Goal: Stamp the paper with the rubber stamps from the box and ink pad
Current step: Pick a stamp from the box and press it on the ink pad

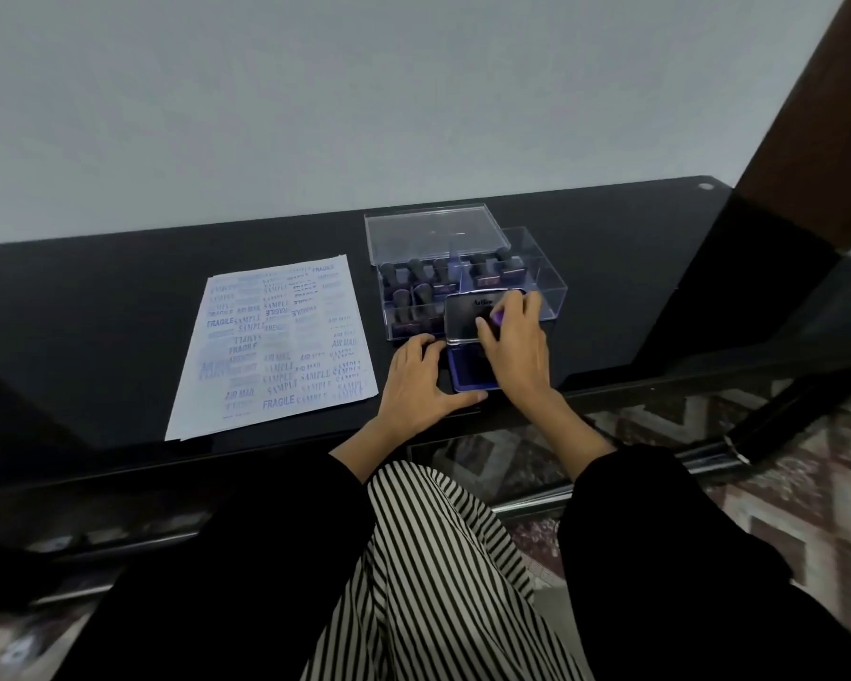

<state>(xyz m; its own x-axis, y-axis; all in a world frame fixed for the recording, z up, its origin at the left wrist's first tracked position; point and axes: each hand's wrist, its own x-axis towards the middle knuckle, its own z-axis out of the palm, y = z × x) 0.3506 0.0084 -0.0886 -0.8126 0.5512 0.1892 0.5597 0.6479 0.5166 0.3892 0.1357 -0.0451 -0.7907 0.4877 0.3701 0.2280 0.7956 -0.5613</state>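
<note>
A white paper (276,346) covered with blue stamp marks such as FRAGILE, SAMPLE and AIR MAIL lies on the black table. To its right stands a clear plastic box (546,287) holding several dark rubber stamps (416,275). In front of the box sits the ink pad (465,371), its metal lid (463,319) raised and its blue pad showing. My left hand (416,385) rests on the pad's left side, thumb along its front edge. My right hand (512,344) is over the pad and grips a stamp with a purple base (497,318).
The box's clear lid (428,233) leans behind the box. The black glass table (94,312) runs against a pale wall, its front edge just below my hands. A dark wooden post (797,115) rises at the right. Patterned floor shows lower right.
</note>
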